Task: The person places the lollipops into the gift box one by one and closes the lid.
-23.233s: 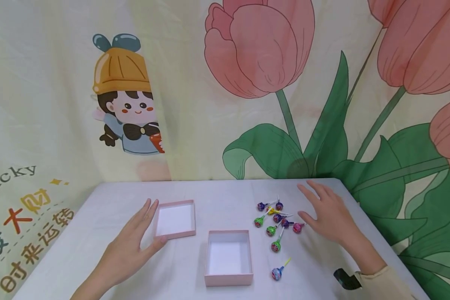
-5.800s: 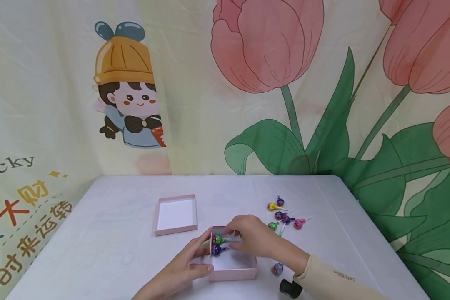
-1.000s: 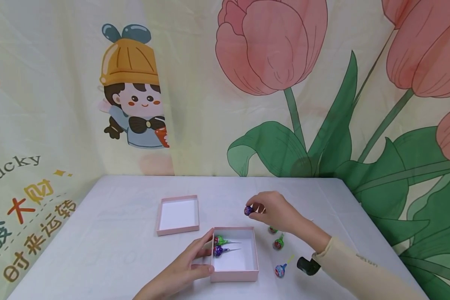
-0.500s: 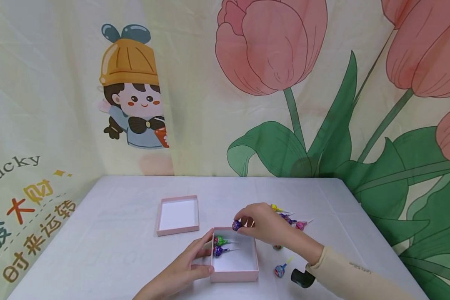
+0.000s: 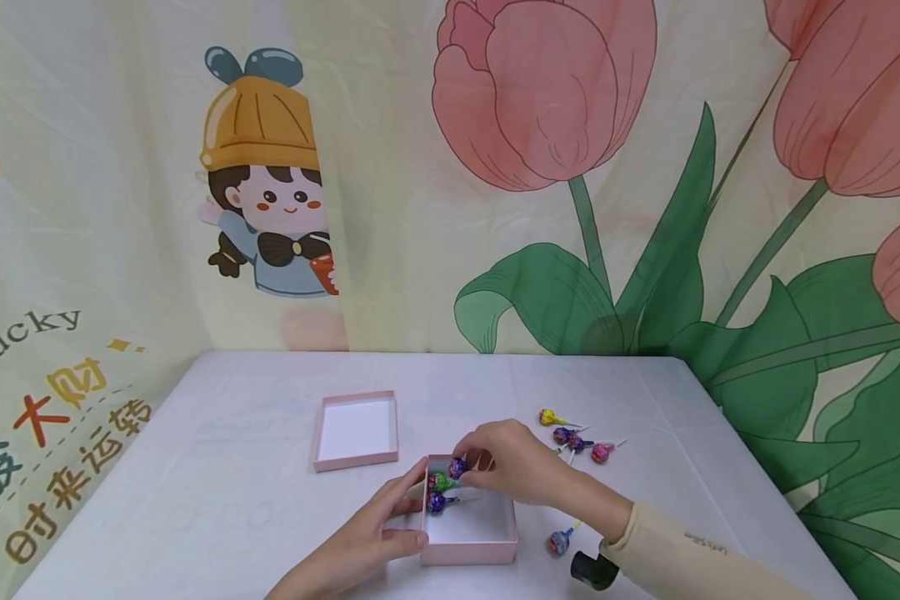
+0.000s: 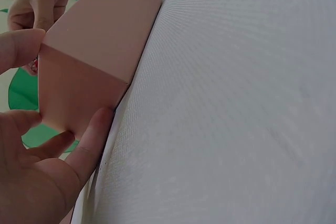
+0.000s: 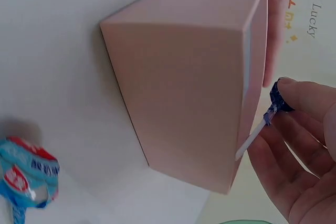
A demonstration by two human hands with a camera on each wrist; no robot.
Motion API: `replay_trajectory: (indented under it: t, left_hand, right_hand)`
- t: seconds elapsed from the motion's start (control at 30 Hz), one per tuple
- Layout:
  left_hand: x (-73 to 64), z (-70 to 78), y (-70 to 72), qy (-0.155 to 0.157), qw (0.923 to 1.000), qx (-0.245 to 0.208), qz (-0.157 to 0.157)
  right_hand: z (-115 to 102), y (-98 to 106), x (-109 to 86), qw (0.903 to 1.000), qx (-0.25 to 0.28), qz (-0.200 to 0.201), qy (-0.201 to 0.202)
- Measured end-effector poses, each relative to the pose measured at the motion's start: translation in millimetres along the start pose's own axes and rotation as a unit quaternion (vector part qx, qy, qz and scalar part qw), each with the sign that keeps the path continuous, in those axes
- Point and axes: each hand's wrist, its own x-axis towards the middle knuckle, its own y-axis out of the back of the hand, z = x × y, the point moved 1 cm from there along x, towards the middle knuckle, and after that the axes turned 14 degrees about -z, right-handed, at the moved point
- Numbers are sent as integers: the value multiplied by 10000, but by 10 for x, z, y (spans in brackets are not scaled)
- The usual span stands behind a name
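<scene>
Left hand [image 5: 382,525] grips the pink open box [image 5: 468,552] by its left side, thumb at the near corner, fingers along the wall; from where I stand the box sits between the 2 hands, on the white table [image 5: 195,500]. Right hand [image 5: 521,462] pinches 1 dark purple lollipop [image 5: 458,467] between thumb and fingers, over the far part of the box; its white stick slants from the fingers toward the rim, contact with the rim I cannot tell. Inside, by the left hand's fingers: 1 green lollipop [image 5: 439,481] and, nearer the thumb, 1 blue-purple lollipop [image 5: 437,502], heads toward the left wall. Beyond the left hand lies the shallow pink lid [image 5: 356,425], apart from the box. Past the right hand, farther out: 1 yellow lollipop [image 5: 546,417], 2 loose purple lollipops [image 5: 564,435] close together, 1 pink lollipop [image 5: 601,452]. On the near side of the right forearm: 1 light blue lollipop [image 5: 558,543], near a black device [image 5: 594,572] at the right wrist, beside the beige sleeve [image 5: 690,550].
</scene>
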Motion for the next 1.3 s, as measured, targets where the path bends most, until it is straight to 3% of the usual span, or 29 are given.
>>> replay_trajectory:
  t: [0.67,1.3]
  left_hand:
    - [-15,-5,2,-19,10000,-45,-53]
    - [-23,5,-1,-81,9999,-32,-146]
  right_hand:
    - [-42,-333,109,9988,-124,-400,254]
    - [-27,-484,162,9985,-299,-387,226]
